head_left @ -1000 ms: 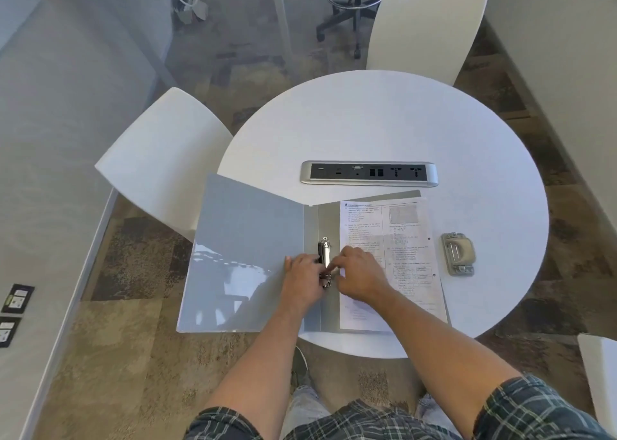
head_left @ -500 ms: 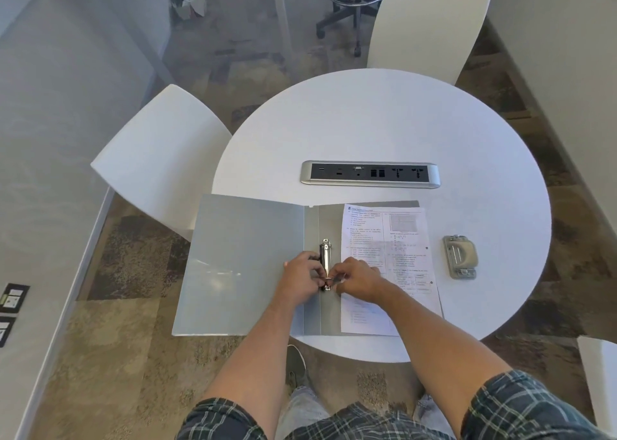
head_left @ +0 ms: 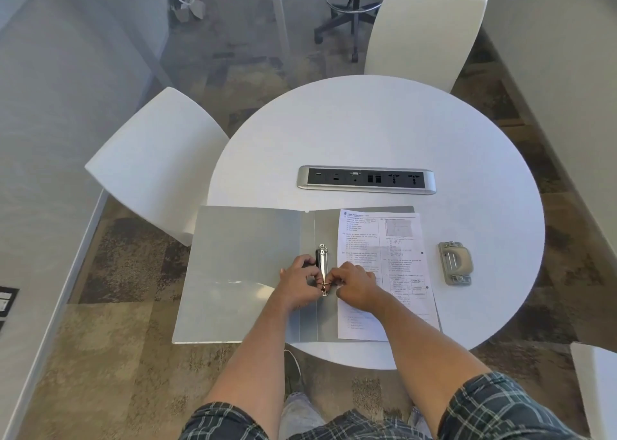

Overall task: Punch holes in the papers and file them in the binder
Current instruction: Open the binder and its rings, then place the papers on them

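A grey binder [head_left: 240,272] lies open at the near edge of the round white table [head_left: 384,129], its left cover hanging past the rim. Its metal ring mechanism [head_left: 322,259] sits on the spine. My left hand [head_left: 298,281] and my right hand [head_left: 355,284] pinch the lower ring from either side. A printed paper [head_left: 397,239] with two punched holes along its right edge rests on the binder's right cover, partly under my right hand. A grey hole punch [head_left: 454,263] stands to the right of the paper.
A silver power and socket strip [head_left: 366,180] is set into the table's middle. White chairs stand at the left [head_left: 157,162] and the far side [head_left: 424,29], with another white edge at the lower right [head_left: 597,389]. A wall runs along the left.
The binder's left cover has dropped from tilted up to lying flat. Both hands stay on the lower ring, with fingers drawn closer together.
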{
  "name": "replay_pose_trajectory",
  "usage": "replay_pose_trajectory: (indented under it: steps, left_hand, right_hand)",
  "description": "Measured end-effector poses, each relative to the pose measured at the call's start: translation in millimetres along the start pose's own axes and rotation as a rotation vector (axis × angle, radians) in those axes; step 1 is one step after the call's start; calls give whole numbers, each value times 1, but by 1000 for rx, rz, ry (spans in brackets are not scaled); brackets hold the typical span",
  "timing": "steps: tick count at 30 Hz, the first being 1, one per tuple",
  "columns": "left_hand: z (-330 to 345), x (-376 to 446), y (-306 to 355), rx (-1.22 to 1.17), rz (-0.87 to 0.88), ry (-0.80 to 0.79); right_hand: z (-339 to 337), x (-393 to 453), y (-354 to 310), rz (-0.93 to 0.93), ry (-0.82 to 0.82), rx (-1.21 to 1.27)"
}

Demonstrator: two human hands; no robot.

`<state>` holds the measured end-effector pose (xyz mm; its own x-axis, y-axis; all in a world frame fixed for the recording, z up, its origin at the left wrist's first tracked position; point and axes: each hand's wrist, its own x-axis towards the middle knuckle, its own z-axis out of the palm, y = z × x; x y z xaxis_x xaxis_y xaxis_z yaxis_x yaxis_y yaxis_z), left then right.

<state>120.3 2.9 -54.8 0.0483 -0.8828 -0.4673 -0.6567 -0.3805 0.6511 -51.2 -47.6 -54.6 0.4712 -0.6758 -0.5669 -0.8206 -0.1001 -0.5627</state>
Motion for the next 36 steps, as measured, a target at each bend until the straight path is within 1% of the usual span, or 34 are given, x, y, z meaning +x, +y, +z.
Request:
replay_pose_trajectory:
  steps: [5, 12, 17, 19, 22, 26, 30, 33, 36]
  left_hand:
    - [-1, 0, 3, -57, -40, -5]
    - [1, 0, -2, -110, -62, 9]
    - [-1, -3, 7, -122, -92, 0]
    - [-1, -6, 9, -112, -71, 7]
    - [1, -13, 10, -33, -29, 19]
    - [4, -24, 9, -21, -1, 89]
    - [12, -39, 11, -17, -28, 193]
    - [17, -45, 12, -45, -48, 219]
    - [19, -45, 12, -62, -48, 223]
  right_hand:
    - [0, -2, 4, -17, -8, -2]
    - [-4, -5, 7, -38, -13, 59]
    - [-4, -4, 7, -46, -10, 59]
    - [-4, -4, 6, -39, -15, 67]
    - [-5, -3, 4, -34, -28, 58]
    - [-6, -4, 3, -31, -22, 85]
    - [-5, -8, 5, -29, -25, 89]
    - [-2, -13, 6, -33, 6, 108]
    - [1, -13, 6, -35, 25, 62]
